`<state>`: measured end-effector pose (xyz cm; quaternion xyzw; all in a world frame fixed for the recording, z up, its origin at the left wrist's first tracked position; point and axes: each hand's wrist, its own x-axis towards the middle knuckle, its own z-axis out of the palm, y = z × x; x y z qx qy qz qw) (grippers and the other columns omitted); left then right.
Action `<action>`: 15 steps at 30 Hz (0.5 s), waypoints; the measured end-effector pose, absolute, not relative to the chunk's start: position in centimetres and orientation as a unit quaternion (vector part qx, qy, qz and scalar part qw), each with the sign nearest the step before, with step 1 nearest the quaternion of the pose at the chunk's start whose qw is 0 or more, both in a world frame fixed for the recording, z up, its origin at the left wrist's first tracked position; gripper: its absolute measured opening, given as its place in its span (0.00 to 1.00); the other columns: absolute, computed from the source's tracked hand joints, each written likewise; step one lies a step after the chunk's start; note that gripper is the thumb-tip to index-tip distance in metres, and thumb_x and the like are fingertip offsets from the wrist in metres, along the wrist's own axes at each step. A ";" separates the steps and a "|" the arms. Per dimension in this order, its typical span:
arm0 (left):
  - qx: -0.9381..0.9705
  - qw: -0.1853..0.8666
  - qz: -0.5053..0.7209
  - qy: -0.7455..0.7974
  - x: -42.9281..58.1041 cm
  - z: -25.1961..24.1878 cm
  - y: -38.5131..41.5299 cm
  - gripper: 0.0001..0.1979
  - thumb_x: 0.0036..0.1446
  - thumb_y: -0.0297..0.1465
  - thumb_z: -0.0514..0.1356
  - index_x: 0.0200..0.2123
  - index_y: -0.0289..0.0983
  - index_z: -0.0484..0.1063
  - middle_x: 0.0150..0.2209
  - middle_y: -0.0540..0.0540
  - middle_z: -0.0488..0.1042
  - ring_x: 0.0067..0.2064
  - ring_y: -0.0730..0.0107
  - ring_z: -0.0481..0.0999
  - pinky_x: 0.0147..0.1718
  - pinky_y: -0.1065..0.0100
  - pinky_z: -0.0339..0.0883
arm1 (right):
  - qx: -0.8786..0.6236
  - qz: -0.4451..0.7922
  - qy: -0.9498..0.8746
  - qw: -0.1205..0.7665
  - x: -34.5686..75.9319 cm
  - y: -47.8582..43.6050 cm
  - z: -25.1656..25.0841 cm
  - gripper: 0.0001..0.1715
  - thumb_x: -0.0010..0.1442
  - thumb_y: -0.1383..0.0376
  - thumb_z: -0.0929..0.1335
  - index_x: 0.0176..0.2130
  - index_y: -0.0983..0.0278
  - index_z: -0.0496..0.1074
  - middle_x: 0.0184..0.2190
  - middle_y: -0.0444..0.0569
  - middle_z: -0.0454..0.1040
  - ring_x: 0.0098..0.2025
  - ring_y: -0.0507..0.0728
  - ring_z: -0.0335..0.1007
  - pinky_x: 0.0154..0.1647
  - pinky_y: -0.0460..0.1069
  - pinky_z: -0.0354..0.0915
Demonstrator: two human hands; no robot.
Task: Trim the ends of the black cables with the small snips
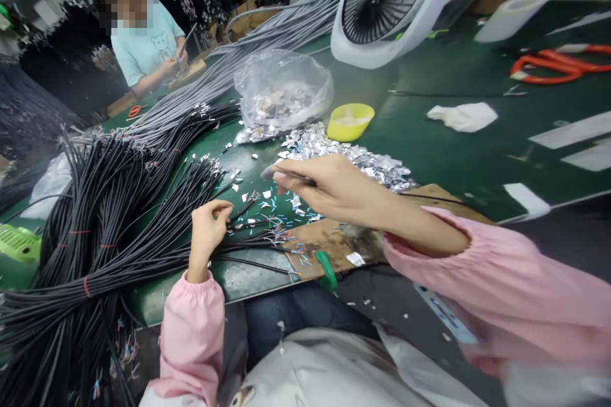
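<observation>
My left hand is closed in a pinch on a black cable, close to its stripped end, where thin wires show. Over the near edge of a pile of small silver foil pieces is my right hand. Its fingers are closed round a slim metal tool; its grey tip points left, and its exact kind is unclear. Below the hands, more black cables lie with fanned, coloured wire ends. Bits of blue insulation and loose foil are scattered between the hands.
Thick black cable bundles fill the left side. A clear bag of foil pieces, a yellow cup, a white fan and orange scissors stand or lie beyond. A co-worker sits across the table. A brown board edges the table.
</observation>
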<state>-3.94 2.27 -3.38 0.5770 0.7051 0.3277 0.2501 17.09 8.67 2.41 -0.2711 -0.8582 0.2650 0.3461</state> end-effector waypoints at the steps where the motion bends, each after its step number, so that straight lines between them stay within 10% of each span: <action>1: 0.579 0.227 0.322 0.714 -3.9 -3.5 2.4 0.06 0.52 0.24 0.57 0.29 0.34 0.75 0.29 0.47 0.76 0.29 0.72 0.75 0.33 0.70 0.70 | -0.255 0.252 -0.876 0.323 16.7 9.1 2.4 0.13 0.59 0.67 0.60 0.32 0.66 0.72 0.20 0.45 0.71 0.20 0.50 0.62 0.24 0.45 0.55; 15: 0.592 0.112 0.229 0.764 -2.4 -5.1 6.5 0.07 0.56 0.21 0.54 0.37 0.29 0.70 0.42 0.31 0.71 0.49 0.52 0.68 0.48 0.52 0.62 | -0.285 0.163 -0.878 0.348 11.4 11.9 -1.9 0.03 0.50 0.71 0.66 0.26 0.65 0.71 0.24 0.48 0.69 0.26 0.54 0.65 0.26 0.47 0.59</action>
